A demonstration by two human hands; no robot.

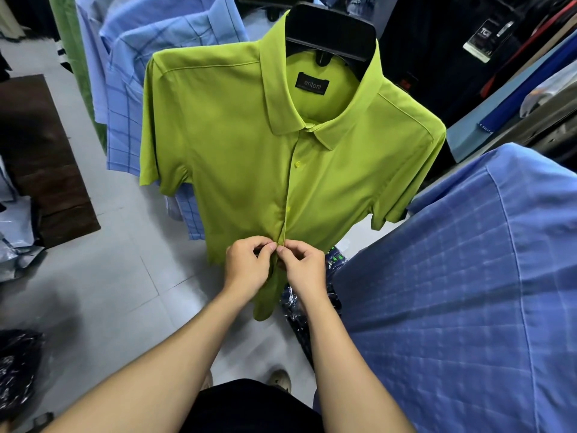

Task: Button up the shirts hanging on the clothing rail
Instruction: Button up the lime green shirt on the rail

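At the far left, pale blue checked shirts (131, 98) hang in thin, flat folds beside the lime-green shirt (237, 157), a smooth, slightly glossy short-sleeved piece on a broad black hanger (331, 32) with a stiff pointed collar. Its placket runs down the middle; two small matching green buttons (297, 164) show fastened above the hands. The left hand (246, 267) pinches the left edge of the placket between thumb and forefinger, and the right hand (301, 264) pinches the facing edge, fingertips nearly touching. The step in hand appears to be fastening the third visible button; the button itself is hidden. Next, it likely needs pushing through its hole, then a shift down toward the hem. To the right hangs a darker blue checked shirt (468, 292).
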